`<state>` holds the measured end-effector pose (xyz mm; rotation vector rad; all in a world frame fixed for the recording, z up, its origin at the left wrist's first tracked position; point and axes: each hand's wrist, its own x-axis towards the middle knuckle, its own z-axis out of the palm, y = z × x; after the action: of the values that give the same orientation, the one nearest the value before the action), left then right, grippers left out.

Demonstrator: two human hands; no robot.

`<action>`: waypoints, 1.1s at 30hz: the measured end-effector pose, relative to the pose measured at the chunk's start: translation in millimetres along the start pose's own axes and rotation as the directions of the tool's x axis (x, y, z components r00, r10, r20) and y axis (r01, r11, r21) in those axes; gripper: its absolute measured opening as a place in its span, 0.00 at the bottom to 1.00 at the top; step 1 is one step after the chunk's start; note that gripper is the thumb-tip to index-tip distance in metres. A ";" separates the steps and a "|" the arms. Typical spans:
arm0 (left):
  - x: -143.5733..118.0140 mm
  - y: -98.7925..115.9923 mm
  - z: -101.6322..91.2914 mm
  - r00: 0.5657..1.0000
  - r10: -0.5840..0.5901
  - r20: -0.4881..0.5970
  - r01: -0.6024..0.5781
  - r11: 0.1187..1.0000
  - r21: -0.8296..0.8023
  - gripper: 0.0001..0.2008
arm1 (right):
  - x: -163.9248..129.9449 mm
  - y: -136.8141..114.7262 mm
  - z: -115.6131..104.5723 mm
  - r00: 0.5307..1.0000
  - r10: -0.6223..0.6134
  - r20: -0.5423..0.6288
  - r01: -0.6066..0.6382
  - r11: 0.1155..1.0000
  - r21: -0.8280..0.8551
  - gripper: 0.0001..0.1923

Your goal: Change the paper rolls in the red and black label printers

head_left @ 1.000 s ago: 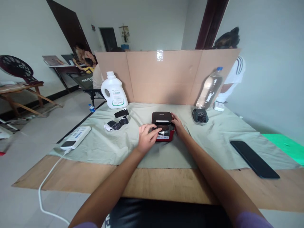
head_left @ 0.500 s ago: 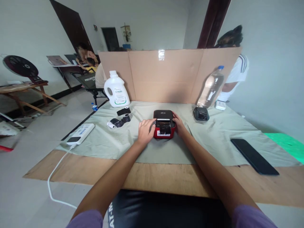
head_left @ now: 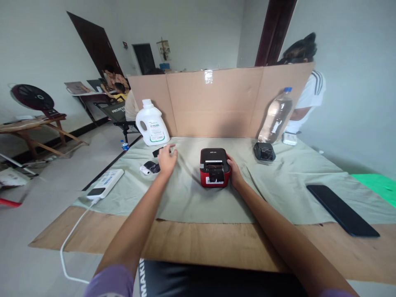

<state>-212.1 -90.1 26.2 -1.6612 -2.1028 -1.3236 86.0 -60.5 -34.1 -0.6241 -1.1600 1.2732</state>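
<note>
Printer [head_left: 213, 156], red and black, stands upright near mid-table in the head view, a dark strip [head_left: 216, 173] hanging from its front. Right hand [head_left: 235, 171] is laid against its right side; whether the fingers clamp it cannot be told. Left hand [head_left: 167, 160] is well apart from the right, fingers spread and seemingly holding nothing, the printer at its 3 o'clock.

Governing relation: the black rolls are nearer the left hand by far. Upper roll [head_left: 156, 152] lies at its 10 o'clock, partly hidden by the fingers, long axis about 8 to 2; contact is not determinable. Lower roll [head_left: 151, 166], white-ended, sits at 8 o'clock.

Table [head_left: 201, 239] is bare wood along the near edge, with creased pale cloth [head_left: 185, 202] beyond. From the printer: jug [head_left: 153, 123] at 10, cardboard [head_left: 213, 103] at 12, bottle [head_left: 276, 115] at 2, phone [head_left: 343, 210] at 4, white device [head_left: 107, 183] with cable at 8.

Room: pale walls, a fan [head_left: 32, 99] at 10, a person [head_left: 309, 90] behind the cardboard at 2.
</note>
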 end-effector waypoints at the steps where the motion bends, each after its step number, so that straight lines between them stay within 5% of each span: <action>1: 20.9 -14.6 1.6 0.996 -0.076 0.039 0.074 0.995 0.067 0.17 | 0.1 0.0 -0.5 1.000 0.003 0.000 -0.003 1.000 -0.007 0.25; 4: 70.9 -54.2 7.9 0.963 -0.182 0.200 0.152 0.976 0.158 0.24 | -1.4 -1.9 -2.0 1.000 0.024 -0.003 -0.024 0.999 -0.041 0.25; 8: 97.0 -83.3 13.9 0.894 -0.178 0.411 0.087 0.969 0.231 0.25 | -5.4 -6.2 -4.9 0.999 0.040 -0.008 -0.040 0.995 -0.092 0.26; 12: 99.7 -90.3 16.8 0.890 -0.214 0.402 0.046 0.920 0.389 0.21 | -6.5 -5.3 -10.1 0.999 0.053 0.000 -0.052 0.993 -0.102 0.26; 16: 100.0 -88.7 13.4 0.892 -0.171 0.418 -0.003 0.923 0.384 0.17 | -5.9 -0.9 -14.8 0.998 0.066 0.013 -0.065 0.993 -0.101 0.26; 19: 97.2 -84.1 -7.5 0.945 -0.120 0.305 0.002 0.932 0.362 0.17 | -7.0 -1.4 -15.9 0.997 0.070 0.012 -0.068 0.989 -0.128 0.26; 22: 88.3 -81.6 -45.6 0.968 -0.249 0.008 0.228 0.899 0.373 0.21 | -8.8 -4.4 -15.7 0.997 0.081 0.008 -0.079 0.987 -0.143 0.27; 24: 78.5 -84.4 -71.8 0.905 -0.408 -0.123 0.422 0.821 0.385 0.21 | -9.6 -5.9 -15.6 0.996 0.087 0.003 -0.086 0.985 -0.148 0.27; 27: 58.6 -95.4 -96.8 0.798 -0.581 -0.158 0.587 0.691 0.422 0.19 | -9.9 -6.7 -15.4 0.995 0.098 -0.004 -0.098 0.984 -0.149 0.27; 33: 14.2 -108.1 -94.6 0.715 -0.690 -0.115 0.662 0.613 0.431 0.18 | -8.8 -6.5 -14.4 0.995 0.096 0.017 -0.093 0.987 -0.128 0.26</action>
<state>-345.0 -146.1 33.5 -0.7193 -2.9448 -0.7778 102.7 -67.2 -36.2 -0.7681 -1.2506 1.2965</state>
